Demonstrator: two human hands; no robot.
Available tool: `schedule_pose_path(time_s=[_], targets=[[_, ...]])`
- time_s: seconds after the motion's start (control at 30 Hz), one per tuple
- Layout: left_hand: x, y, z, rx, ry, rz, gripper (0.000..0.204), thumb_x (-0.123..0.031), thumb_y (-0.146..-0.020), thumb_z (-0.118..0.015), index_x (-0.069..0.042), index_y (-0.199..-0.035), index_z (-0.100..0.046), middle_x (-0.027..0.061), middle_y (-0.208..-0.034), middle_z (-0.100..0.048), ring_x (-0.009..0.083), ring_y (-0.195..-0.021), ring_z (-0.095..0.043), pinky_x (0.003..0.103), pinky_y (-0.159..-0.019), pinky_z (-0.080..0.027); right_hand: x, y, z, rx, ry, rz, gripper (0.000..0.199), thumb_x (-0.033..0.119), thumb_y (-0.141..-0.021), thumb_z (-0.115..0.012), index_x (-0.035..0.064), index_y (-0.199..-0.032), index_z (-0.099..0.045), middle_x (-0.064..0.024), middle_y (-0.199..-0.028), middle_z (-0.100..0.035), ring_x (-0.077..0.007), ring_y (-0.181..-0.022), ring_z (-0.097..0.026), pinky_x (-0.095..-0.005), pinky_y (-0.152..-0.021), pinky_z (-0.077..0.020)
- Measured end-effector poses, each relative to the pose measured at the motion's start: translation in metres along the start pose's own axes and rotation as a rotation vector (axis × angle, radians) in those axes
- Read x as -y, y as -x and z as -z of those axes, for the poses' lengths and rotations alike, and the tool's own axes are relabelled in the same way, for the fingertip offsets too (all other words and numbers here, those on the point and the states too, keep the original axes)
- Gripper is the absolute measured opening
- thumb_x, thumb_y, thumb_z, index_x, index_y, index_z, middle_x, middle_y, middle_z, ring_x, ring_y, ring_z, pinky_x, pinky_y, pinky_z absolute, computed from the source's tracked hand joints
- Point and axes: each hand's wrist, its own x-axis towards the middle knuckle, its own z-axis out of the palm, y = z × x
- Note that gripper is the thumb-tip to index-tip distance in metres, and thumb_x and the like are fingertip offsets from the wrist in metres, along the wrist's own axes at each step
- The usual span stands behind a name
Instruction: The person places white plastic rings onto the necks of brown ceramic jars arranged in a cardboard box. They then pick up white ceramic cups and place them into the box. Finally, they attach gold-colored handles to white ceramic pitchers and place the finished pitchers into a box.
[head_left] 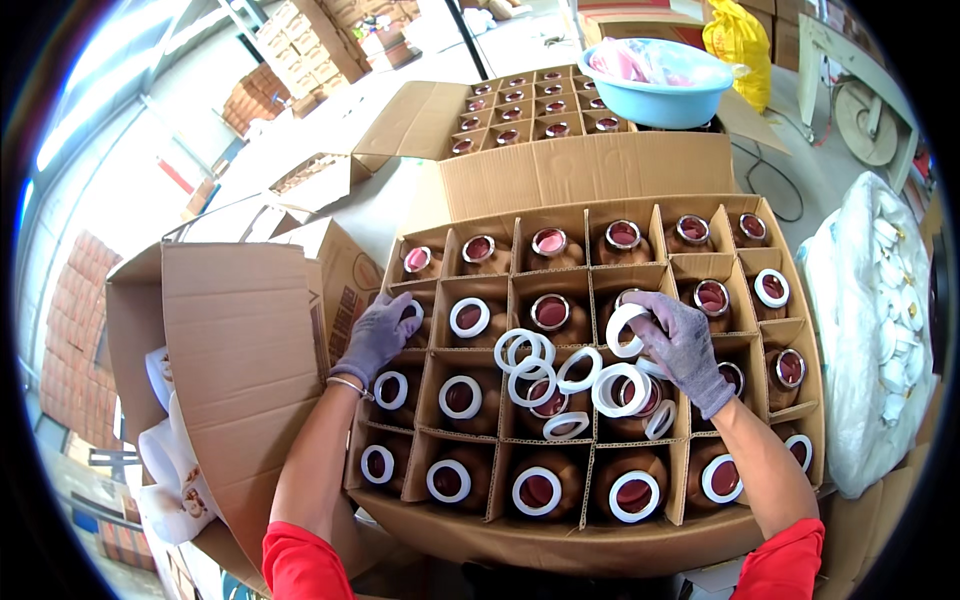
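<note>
Brown jars with dark red mouths stand in a cardboard carton [590, 548] with dividers. My left hand [376, 340], in a grey-purple glove, is at a jar in the left column, its fingers closed round a white ring [417, 306] on the jar's mouth. Over a jar right of the middle, my gloved right hand [684, 345] pinches another white ring [612, 336] standing on edge. Loose white rings [603, 393] lie heaped across the dividers between my hands. White rings sit on the front row of jars; the back row shows bare shiny rims.
Behind stands a second carton [590, 155] of jars, with a light blue basin [655, 100] of plastic bags on its right corner. An opened carton [235, 380] with white printed packs is at left. At right lies a translucent sack [870, 330] of white pieces.
</note>
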Motion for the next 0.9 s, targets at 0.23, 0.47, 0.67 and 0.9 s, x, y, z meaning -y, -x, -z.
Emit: schedule_pose_path(time_s=[0.23,0.47,0.67,0.9], targets=[[0.023,-0.011,0.009,0.039,-0.063,-0.091,0.033,-0.031,-0.096,-0.06,-0.011,-0.122,-0.064,0.0236,-0.106,-0.063,0.0408,-0.097,-0.064,0.045,-0.086,-0.052,0.0,-0.006,-0.002,-0.006,0.003,0.025,0.027,0.016,-0.089,-0.068,0.0034,-0.113,-0.066,-0.0165,-0.098,-0.07,-0.0296,-0.087,-0.07,-0.0351,-0.077,-0.0539],[0.025,-0.019,-0.002,-0.076,0.045,-0.063,0.02,-0.019,-0.092,-0.058,-0.008,-0.103,-0.07,0.0185,-0.102,-0.067,0.0396,-0.092,-0.065,0.045,-0.083,-0.052,0.004,-0.003,0.002,-0.006,-0.009,-0.003,0.026,0.016,-0.089,-0.067,0.0037,-0.112,-0.067,-0.0162,-0.1,-0.07,-0.0314,-0.089,-0.07,-0.0357,-0.078,-0.0537],[0.01,-0.014,-0.001,0.045,-0.292,-0.077,0.024,-0.013,-0.089,-0.056,-0.009,-0.111,-0.065,0.0169,-0.099,-0.066,0.0378,-0.091,-0.067,0.046,-0.079,-0.055,0.004,-0.002,-0.001,-0.001,0.008,-0.007,0.027,0.017,-0.089,-0.067,0.0033,-0.112,-0.067,-0.0164,-0.102,-0.07,-0.0327,-0.093,-0.069,-0.0374,-0.08,-0.0532],[-0.017,0.011,0.026,0.039,-0.484,-0.287,0.017,-0.014,-0.09,-0.057,-0.007,-0.104,-0.061,0.012,-0.093,-0.065,0.0324,-0.089,-0.067,0.045,-0.077,-0.054,0.003,0.0,-0.001,-0.012,0.006,0.007,0.027,0.015,-0.088,-0.069,0.0033,-0.112,-0.067,-0.0161,-0.1,-0.07,-0.0322,-0.09,-0.069,-0.0367,-0.078,-0.0536]])
